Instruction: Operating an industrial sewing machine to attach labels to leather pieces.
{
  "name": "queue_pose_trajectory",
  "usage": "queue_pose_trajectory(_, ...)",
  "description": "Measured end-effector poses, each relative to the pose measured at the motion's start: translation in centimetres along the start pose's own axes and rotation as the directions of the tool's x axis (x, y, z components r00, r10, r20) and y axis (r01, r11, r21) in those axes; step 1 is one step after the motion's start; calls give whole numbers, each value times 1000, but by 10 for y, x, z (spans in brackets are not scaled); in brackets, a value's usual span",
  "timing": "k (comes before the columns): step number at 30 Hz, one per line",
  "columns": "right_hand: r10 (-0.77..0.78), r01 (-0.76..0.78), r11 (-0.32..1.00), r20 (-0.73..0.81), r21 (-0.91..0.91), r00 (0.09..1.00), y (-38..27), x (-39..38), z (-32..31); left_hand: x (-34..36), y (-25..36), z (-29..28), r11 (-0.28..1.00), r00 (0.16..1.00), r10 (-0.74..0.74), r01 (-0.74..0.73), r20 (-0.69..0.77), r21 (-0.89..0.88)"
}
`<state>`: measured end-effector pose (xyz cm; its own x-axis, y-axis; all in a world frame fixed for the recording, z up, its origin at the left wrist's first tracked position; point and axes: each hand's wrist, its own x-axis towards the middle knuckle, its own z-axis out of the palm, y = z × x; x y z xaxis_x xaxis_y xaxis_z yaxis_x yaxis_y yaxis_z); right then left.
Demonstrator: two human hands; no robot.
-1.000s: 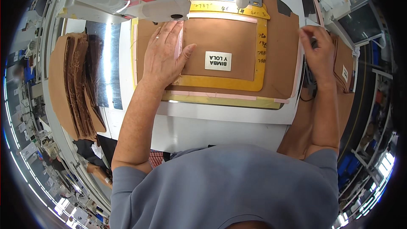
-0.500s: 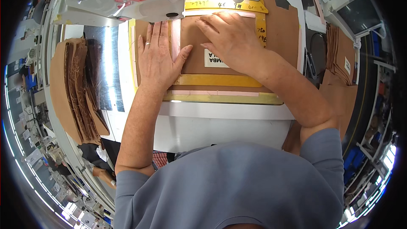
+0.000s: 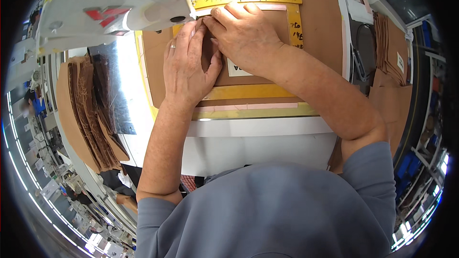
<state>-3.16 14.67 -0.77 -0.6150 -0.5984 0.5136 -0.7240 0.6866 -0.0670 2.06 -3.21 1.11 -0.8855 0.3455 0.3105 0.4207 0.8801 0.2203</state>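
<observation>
My left hand (image 3: pixel 189 64), a ring on one finger, rests on a brown fabric panel (image 3: pixel 239 13) with its fingers stretched forward. My right hand (image 3: pixel 246 36) lies to its right, fingers spread and slightly bent, pressing near the panel's far edge. The fingertips of both hands almost meet at the far left corner; what lies under them is hidden. A yellow template frame (image 3: pixel 248 92) with handwritten marks borders the panel. Partly covered by my right hand is a white label (image 3: pixel 237 69). Pink strips (image 3: pixel 224 108) run along the template's near side.
A white sewing machine head (image 3: pixel 110 9) overhangs the far left. Stacks of brown cut pieces stand at left (image 3: pixel 88 114) and right (image 3: pixel 389 48). A dark-handled tool (image 3: pixel 359 64) lies right of the work. The white table edge (image 3: pixel 260 126) is nearest me.
My left hand has slid right and its fingers have drawn together beside my right hand. The right hand has shifted slightly left and away from me. The whole view has also shifted a little.
</observation>
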Motion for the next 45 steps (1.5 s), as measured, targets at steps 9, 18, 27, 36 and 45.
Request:
queue_pose_trajectory(9, 12, -12, 1000, -14, -17, 1000, -1, -2, 2, 0, 1, 3, 1000, 1000, -26, 26, 8, 6)
queue_pose_trajectory(18, 73, -81, 996, 185, 32, 980, 1, -11, -21, -1, 5, -2, 981, 998, -24, 14, 52, 192)
queue_pose_trajectory(27, 107, -108, 994, 123, 2, 987, 16, -42, -43, 4, 4, -7, 992, 984, 84, -98, 160, 80)
queue_pose_trajectory(36, 180, -172, 982, 128, -73, 975, 27, -56, -63, 5, 5, -3, 996, 986, 73, -81, 153, 47)
queue_pose_trajectory(45, 189, -180, 980, 116, -79, 975, 25, -51, -62, 2, 5, -3, 996, 990, 31, -42, 139, 78)
